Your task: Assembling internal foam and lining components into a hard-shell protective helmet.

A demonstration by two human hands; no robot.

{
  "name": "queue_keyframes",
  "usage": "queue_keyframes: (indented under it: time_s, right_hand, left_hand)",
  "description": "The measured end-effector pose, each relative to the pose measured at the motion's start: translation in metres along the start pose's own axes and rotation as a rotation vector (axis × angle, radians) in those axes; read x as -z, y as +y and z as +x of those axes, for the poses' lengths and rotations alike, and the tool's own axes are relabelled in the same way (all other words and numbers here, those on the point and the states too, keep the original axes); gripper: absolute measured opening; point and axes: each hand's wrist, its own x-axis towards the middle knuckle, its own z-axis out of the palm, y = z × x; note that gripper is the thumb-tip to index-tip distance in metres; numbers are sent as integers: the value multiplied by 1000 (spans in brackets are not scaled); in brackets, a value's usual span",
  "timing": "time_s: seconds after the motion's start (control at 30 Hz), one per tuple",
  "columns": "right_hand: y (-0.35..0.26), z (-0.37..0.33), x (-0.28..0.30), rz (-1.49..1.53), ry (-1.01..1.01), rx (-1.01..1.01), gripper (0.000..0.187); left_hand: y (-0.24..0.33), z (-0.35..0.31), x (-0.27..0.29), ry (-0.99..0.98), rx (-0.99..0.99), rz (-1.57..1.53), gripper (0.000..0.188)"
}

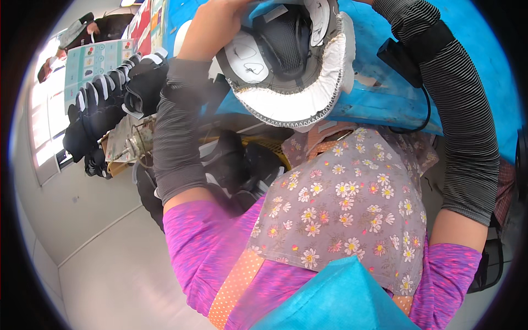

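Note:
A shoe upper (300,104) is at the top centre, its opening toward me. It has a dark mesh inside, white padded lining and zigzag stitching along the curved edge. My left hand (212,27) is at its left side, closed on its upper edge; the fingertips run out of the picture. Of my right hand (364,1) only a sliver shows at the top edge, beyond the upper's right side, so its fingers are hidden. A black box-shaped device (397,61) with a cable sits by my right wrist.
A blue-covered table (379,107) lies under the upper. Several black shoe uppers (146,82) stand in a row at left, and more dark uppers (228,157) are piled below my left forearm. A person (82,30) is at the far left. My floral apron (346,203) reaches the table edge.

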Motion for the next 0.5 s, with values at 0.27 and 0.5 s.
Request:
queue_keyframes:
  time_s: [0.27, 0.5]
  right_hand:
    - [-5, 1, 1, -89, 63, 64, 38]
    - [-8, 1, 0, -66, 86, 79, 38]
  left_hand:
    - [-21, 10, -7, 152, 236, 39, 32]
    - [-31, 15, -8, 143, 260, 72, 34]
